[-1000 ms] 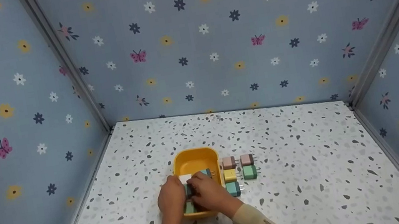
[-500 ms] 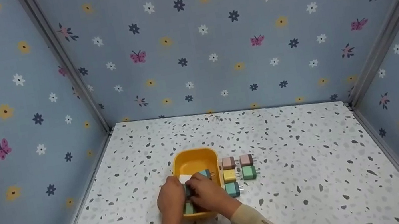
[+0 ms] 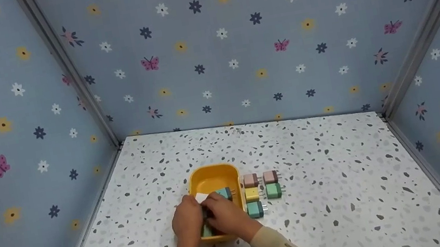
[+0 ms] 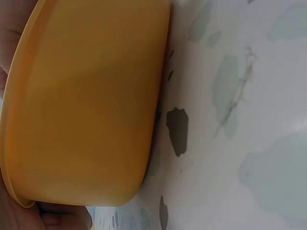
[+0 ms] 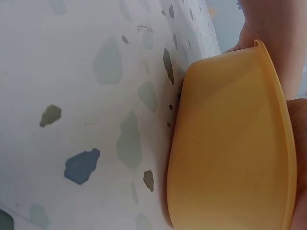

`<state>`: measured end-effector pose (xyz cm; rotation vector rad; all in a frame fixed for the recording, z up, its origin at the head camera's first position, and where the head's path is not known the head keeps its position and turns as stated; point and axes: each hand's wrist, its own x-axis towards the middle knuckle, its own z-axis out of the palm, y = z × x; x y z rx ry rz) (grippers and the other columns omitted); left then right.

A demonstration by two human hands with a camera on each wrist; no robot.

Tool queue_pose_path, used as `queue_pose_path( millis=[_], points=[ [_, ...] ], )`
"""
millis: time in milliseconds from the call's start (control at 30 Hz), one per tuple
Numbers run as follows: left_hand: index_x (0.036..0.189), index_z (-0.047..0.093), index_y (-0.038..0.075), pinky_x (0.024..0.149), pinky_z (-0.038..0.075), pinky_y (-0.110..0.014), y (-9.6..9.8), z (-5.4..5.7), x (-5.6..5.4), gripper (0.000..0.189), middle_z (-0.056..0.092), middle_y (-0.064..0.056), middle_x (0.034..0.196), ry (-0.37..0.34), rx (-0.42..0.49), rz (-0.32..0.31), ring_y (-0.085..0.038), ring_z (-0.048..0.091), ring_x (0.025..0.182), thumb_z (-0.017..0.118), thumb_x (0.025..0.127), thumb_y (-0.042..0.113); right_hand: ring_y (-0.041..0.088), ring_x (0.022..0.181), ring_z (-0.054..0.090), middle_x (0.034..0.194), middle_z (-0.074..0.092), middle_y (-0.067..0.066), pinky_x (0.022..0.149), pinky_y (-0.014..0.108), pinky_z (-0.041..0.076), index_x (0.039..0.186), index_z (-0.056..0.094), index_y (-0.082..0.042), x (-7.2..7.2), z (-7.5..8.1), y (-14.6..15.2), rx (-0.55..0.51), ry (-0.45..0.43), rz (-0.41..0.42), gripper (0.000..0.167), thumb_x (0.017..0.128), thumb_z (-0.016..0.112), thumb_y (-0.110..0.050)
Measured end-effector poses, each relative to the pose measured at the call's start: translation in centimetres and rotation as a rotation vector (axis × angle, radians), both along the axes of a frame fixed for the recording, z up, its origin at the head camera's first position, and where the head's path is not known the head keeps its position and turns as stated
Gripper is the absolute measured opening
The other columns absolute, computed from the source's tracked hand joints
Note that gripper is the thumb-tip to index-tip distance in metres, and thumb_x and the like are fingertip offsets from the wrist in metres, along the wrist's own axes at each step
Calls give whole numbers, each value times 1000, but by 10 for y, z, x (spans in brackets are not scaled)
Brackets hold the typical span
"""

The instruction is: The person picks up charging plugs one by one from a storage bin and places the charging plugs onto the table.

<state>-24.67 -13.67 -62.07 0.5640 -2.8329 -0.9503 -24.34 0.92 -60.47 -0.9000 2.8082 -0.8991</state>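
A yellow plastic tub (image 3: pixel 212 171) stands on the table with several plug-in chargers inside. My left hand (image 3: pixel 188 222) holds the tub's left rim; in the left wrist view its fingers (image 4: pixel 67 218) curl outside the wall. My right hand (image 3: pixel 228 215) reaches into the tub, fingers bent round a dark-ended charger mostly hidden between the hands. A blue charger (image 3: pixel 223 193) and a white block (image 3: pixel 201 197) lie just beyond the fingers. Part of a green block (image 3: pixel 207 232) shows near the tub's front. The tub wall hides the fingertips in both wrist views.
Right of the tub lie two pink chargers, a near one (image 3: pixel 250 180) and a farther one (image 3: pixel 270 176). With them are a yellow charger (image 3: pixel 252 194), a green charger (image 3: pixel 273 190) and a teal charger (image 3: pixel 255 209). Flowered walls enclose the speckled table (image 3: pixel 333 158).
The right fingers have closed in slightly toward the left hand, covering more of the dark-ended charger. The white block sits at a more tilted angle. The head view has shifted slightly.
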Motion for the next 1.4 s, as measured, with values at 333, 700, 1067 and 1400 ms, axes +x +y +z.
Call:
queue_pose_path(
  millis=[333,700,1067,1400],
  points=[
    [100,62,6,63,50,-46,0,2,-1,40,69,-14,88,-1,-1,13,-30,66,75,36,112,34,5,109,56,127,56,-9,103,29,49,134,61,-24,-1,2,-4,27,-14,-23,36,99,68,-23],
    [100,62,6,63,50,-48,-1,2,0,39,70,-15,89,5,0,13,-32,66,75,36,112,32,3,101,55,119,57,-10,97,26,50,128,63,-23,-1,1,-7,-2,-13,-16,28,101,66,-26],
    [100,63,5,64,50,-48,-1,1,1,38,69,-14,86,40,-6,5,-29,65,73,37,111,32,5,97,54,114,57,-8,94,23,50,123,65,-20,-2,0,-8,-16,17,-7,24,103,63,-33],
    [100,63,6,64,50,-46,0,1,2,40,69,-13,87,17,2,3,-27,65,73,36,111,32,5,100,54,117,56,-10,96,26,50,126,64,-22,-2,1,-2,-25,-27,-7,32,96,72,-23]
  ],
)
